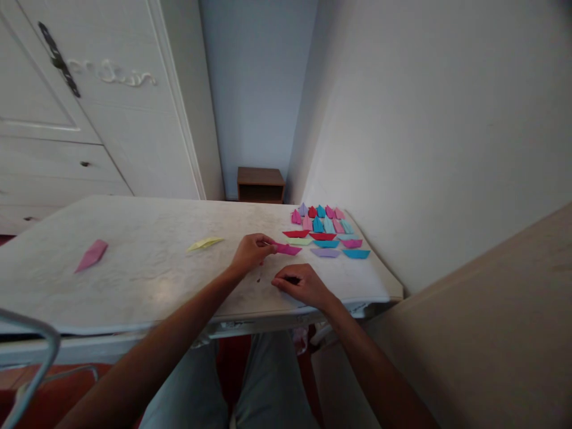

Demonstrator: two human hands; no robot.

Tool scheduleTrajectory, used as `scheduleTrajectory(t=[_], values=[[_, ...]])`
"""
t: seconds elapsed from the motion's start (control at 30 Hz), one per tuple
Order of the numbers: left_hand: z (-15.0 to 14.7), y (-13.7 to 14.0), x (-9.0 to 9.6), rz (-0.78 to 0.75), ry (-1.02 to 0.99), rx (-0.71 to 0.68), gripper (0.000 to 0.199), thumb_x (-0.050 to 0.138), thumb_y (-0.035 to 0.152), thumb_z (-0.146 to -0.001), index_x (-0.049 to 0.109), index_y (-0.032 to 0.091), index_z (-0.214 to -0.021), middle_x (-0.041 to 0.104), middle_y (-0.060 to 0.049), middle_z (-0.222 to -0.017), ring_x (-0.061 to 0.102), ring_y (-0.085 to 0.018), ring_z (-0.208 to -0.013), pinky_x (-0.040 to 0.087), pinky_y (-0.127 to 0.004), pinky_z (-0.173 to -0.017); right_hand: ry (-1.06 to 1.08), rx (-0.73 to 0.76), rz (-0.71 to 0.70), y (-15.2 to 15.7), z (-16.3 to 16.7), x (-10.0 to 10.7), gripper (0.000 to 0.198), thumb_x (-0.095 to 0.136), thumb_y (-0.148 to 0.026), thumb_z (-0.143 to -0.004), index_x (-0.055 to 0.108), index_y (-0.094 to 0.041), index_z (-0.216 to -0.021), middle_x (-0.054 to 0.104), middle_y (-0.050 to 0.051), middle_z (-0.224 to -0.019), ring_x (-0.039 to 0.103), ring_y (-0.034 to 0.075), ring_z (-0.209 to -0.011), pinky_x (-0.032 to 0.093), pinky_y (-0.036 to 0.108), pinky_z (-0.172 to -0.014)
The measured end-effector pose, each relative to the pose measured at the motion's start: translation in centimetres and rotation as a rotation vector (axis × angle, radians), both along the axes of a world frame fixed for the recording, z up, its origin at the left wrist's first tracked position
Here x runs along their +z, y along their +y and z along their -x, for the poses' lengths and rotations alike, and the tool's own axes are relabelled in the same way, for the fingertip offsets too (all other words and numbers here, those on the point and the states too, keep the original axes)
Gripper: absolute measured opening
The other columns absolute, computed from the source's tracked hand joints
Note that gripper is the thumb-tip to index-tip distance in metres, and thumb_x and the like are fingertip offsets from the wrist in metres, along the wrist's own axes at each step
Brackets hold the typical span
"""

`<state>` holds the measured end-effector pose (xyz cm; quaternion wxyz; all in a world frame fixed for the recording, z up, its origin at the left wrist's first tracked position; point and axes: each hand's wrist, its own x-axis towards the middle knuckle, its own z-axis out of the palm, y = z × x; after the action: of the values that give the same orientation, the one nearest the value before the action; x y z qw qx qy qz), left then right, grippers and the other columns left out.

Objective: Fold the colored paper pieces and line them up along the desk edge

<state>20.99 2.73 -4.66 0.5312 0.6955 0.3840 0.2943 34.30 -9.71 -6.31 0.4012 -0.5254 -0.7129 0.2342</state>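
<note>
My left hand pinches the left end of a magenta folded paper boat, low over the table beside the rows of other paper pieces. Closer to the table's front edge, my right hand is curled with its fingertips together; whether anything is inside cannot be seen. Flat folded boats lie to the right of the magenta one, among them a lavender one, a blue one and a red one. Behind them stand small folded shapes, such as a teal one, in two rows.
A yellow folded paper and a pink one lie farther left on the white table. A wall borders the right side. Beyond the table are a white wardrobe and a small brown cabinet.
</note>
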Motion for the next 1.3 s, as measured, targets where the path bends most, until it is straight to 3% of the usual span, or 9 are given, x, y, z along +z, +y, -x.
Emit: scheduleTrajectory(t=[0.27,0.4,0.5,0.6,0.73,1.3], values=[[-2.3,0.4,-1.4,-0.184,0.226,-0.063,0.031,0.063,0.025,-0.073,0.064,0.014,-0.101,0.068,-0.001,-0.067,0.057,-0.012,-0.045,0.043,-0.022,-0.046,0.055,-0.030,0.020,0.3,-0.2,-0.1,0.030,0.059,-0.040,-0.090,0.069,-0.016,-0.074,0.062,0.000,-0.064,0.049,0.011,-0.057,0.036,0.023,-0.054],[-1.9,0.0,-1.3,-0.506,0.306,-0.063,0.032,0.065,0.032,-0.078,0.067,0.016,-0.106,0.069,-0.003,-0.076,0.064,-0.017,-0.067,0.049,-0.027,-0.065,0.023,-0.037,0.002,0.2,-0.2,-0.3,0.027,0.059,-0.037,-0.090,0.069,-0.017,-0.074,0.061,-0.001,-0.063,0.049,0.011,-0.056,0.035,0.023,-0.054],[-1.9,-0.3,-1.1,-0.855,0.324,-0.272,0.026,0.063,0.028,-0.084,0.070,0.020,-0.108,0.068,-0.009,-0.105,0.062,-0.022,-0.098,0.046,-0.034,-0.087,0.011,-0.038,-0.032,0.2,-0.3,-0.5,0.024,0.060,-0.035,-0.089,0.070,-0.018,-0.076,0.064,0.000,-0.067,0.052,0.012,-0.060,0.038,0.023,-0.057],[-2.2,-0.3,-1.0,-1.027,0.358,-0.498,0.025,0.060,0.026,-0.089,0.070,0.023,-0.111,0.064,-0.010,-0.120,0.056,-0.024,-0.113,0.041,-0.038,-0.095,0.016,-0.047,-0.048,0.2,-0.3,-0.5,0.023,0.061,-0.035,-0.089,0.071,-0.018,-0.078,0.068,0.002,-0.070,0.056,0.013,-0.063,0.040,0.024,-0.060],[-3.0,-0.3,-1.1,-1.078,0.444,-0.584,0.024,0.055,0.026,-0.092,0.070,0.022,-0.110,0.065,-0.009,-0.118,0.056,-0.024,-0.112,0.041,-0.037,-0.093,0.033,-0.076,-0.044,0.1,-0.1,-0.4,0.023,0.062,-0.036,-0.088,0.072,-0.018,-0.078,0.070,0.002,-0.071,0.057,0.014,-0.062,0.042,0.025,-0.060],[-4.7,0.6,-2.4,-1.082,0.422,-0.518,0.024,0.055,0.017,-0.090,0.071,0.021,-0.107,0.066,-0.009,-0.113,0.057,-0.024,-0.109,0.044,-0.037,-0.090,0.096,-0.119,0.045,0.2,0.1,-0.1,0.023,0.062,-0.035,-0.087,0.072,-0.017,-0.079,0.070,0.001,-0.071,0.058,0.013,-0.062,0.043,0.024,-0.059]])
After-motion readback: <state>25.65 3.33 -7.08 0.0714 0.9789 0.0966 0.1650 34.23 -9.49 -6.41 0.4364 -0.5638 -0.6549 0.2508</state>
